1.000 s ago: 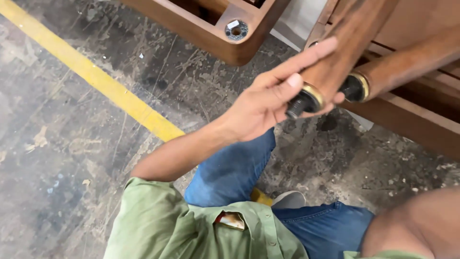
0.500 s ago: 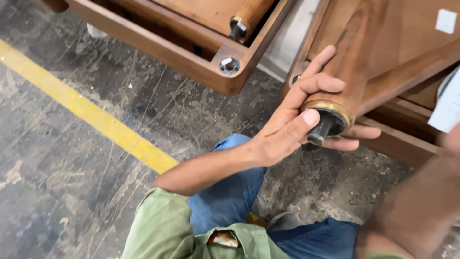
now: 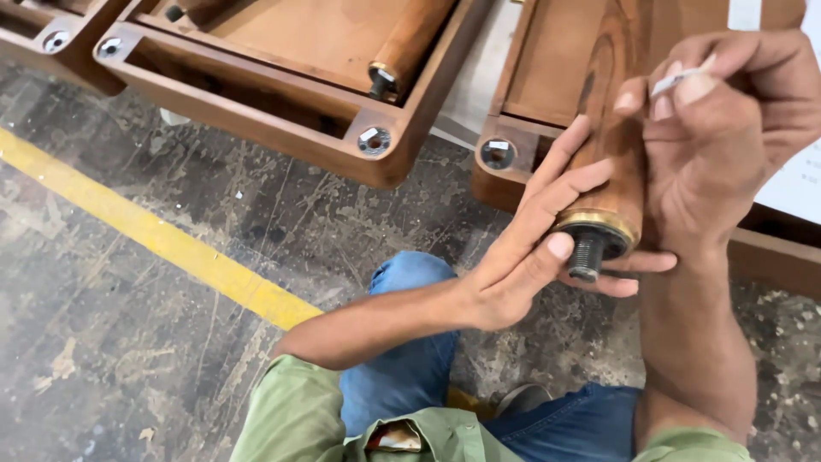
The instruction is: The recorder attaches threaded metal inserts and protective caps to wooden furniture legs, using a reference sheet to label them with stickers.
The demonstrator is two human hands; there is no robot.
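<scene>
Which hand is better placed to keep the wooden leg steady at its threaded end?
Left. The left hand already cups the wooden leg beside its bolt; the right hand pinches a small white piece higher up.

My left hand [image 3: 513, 274] and right hand [image 3: 718, 128] are bare. I wear a green short-sleeved shirt [image 3: 299, 419] and blue denim jeans [image 3: 402, 376].
</scene>
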